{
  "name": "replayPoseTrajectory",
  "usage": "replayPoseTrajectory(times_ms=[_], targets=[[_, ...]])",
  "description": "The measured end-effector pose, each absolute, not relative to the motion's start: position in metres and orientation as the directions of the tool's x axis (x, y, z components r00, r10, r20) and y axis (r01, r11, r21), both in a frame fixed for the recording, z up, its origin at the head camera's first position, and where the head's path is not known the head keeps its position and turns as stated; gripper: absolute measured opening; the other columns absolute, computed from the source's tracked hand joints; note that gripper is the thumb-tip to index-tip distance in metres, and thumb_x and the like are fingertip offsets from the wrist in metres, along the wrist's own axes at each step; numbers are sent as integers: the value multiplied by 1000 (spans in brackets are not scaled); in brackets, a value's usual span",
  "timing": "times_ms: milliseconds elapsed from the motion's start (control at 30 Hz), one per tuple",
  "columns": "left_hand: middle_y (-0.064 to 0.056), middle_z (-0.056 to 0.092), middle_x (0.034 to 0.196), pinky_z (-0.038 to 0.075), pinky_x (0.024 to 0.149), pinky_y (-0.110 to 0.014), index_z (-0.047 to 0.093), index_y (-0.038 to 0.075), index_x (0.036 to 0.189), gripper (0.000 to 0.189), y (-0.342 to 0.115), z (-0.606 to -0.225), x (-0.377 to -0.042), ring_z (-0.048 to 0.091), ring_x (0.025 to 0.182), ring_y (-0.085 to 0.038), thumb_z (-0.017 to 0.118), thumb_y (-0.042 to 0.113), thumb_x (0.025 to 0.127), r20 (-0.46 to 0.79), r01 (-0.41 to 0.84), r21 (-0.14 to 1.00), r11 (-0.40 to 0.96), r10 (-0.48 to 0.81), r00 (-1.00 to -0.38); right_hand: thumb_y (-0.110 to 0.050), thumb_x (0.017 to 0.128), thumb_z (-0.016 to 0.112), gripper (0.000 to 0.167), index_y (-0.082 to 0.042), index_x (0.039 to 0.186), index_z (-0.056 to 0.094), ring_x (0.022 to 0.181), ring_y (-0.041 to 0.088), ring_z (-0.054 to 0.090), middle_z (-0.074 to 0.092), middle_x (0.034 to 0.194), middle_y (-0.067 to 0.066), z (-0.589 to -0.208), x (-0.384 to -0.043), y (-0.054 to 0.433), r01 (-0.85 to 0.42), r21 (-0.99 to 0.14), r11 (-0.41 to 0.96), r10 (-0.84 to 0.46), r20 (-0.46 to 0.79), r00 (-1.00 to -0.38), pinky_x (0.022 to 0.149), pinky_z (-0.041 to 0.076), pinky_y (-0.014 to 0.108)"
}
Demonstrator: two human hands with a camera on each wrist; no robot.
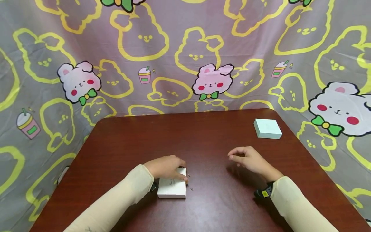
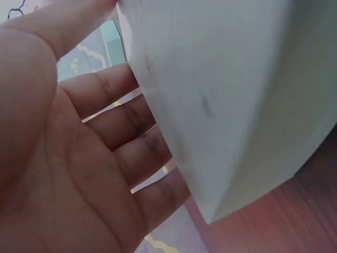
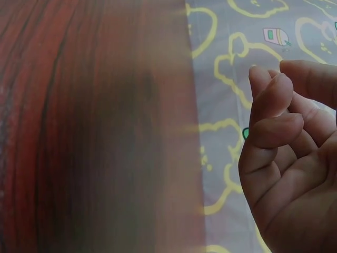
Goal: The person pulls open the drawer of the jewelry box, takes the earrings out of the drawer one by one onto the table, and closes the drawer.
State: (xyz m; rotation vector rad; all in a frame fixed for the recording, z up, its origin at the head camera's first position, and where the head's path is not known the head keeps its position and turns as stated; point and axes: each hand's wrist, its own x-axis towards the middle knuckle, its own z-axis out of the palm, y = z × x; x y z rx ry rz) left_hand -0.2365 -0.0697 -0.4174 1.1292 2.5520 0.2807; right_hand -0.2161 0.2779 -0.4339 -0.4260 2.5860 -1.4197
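Note:
My left hand (image 1: 168, 166) grips a flat white box (image 1: 171, 190) with faint dark lettering on its lid, near the middle front of the table. In the left wrist view the box (image 2: 205, 79) fills the right side, with the thumb on its near side and the fingers reaching behind it. Two tiny shiny pieces (image 1: 191, 189) lie just right of the box, too small to identify. My right hand (image 1: 250, 161) hovers over the table to the right, its fingers loosely curled. Nothing shows between those fingers (image 3: 271, 100) in the right wrist view.
A pale mint box (image 1: 268, 127) lies at the far right of the dark red-brown table (image 1: 174, 135). A patterned cloth (image 1: 171, 48) hangs behind the table and along both sides. Each wrist wears a dark band.

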Motion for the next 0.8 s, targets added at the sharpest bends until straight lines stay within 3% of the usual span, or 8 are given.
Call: replayPoseTrajectory(times_ms=[267, 567, 800], targets=[[10, 64, 97, 47, 75, -29, 68, 14, 117, 51, -72, -415, -235, 56, 82, -8, 71, 52, 84, -238, 655, 309, 690, 723, -649, -22, 93, 68, 24, -2, 105, 69, 60, 19, 53, 60, 73, 13, -434, -213, 282, -144, -853, 502, -306, -19, -952, 53, 44, 29], [10, 65, 98, 48, 77, -30, 68, 16, 114, 45, -64, -404, -243, 58, 83, -6, 68, 52, 87, -235, 703, 294, 648, 762, -604, -20, 93, 68, 23, -2, 107, 70, 62, 24, 54, 61, 77, 17, -432, -217, 295, -131, -857, 498, -276, -13, -961, 54, 46, 32], [3, 65, 117, 46, 92, -36, 63, 12, 128, 52, -50, -392, -249, 60, 108, -13, 65, 48, 91, -241, 699, 244, 672, 740, -628, -21, 93, 69, 27, 1, 108, 68, 62, 27, 55, 63, 82, 23, -434, -222, 307, -137, -865, 483, -261, 7, -965, 53, 45, 29]])
